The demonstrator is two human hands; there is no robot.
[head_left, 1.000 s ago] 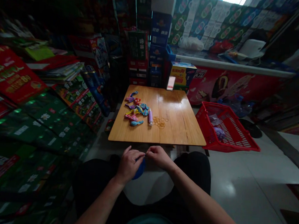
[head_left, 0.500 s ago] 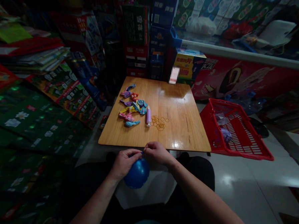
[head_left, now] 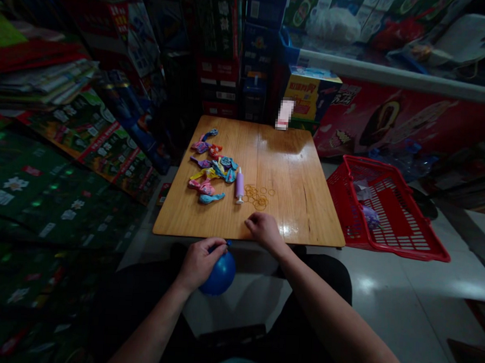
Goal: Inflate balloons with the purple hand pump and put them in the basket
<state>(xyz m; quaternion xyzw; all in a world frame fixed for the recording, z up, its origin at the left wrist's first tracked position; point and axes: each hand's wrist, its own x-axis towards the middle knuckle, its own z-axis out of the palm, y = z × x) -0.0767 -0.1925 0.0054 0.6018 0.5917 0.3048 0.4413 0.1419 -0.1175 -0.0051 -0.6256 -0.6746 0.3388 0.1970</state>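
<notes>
My left hand (head_left: 201,260) pinches the neck of an inflated blue balloon (head_left: 220,275), which hangs below the table's front edge. A bit of the neck sticks up past the fingertips. Over the front edge of the wooden table (head_left: 299,179) is my right hand (head_left: 264,228), apart from the balloon, its fingers curled; whether anything is in them is hidden. Just beyond it lie several thin rubber bands (head_left: 260,197). Beside these rests a purple balloon pump (head_left: 239,187) with a white tip. Several uninflated balloons (head_left: 210,171) in mixed colours are scattered on the table's left side.
On the floor to the right stands a red plastic basket (head_left: 391,208) with a purple item (head_left: 371,216) in it. Green cartons (head_left: 58,204) are stacked on the left. Behind the table are more boxes and a yellow and blue box (head_left: 308,93).
My right hand has let go of the balloon's neck and moved forward and right, over the table edge. My left hand still holds the balloon, slightly further left.
</notes>
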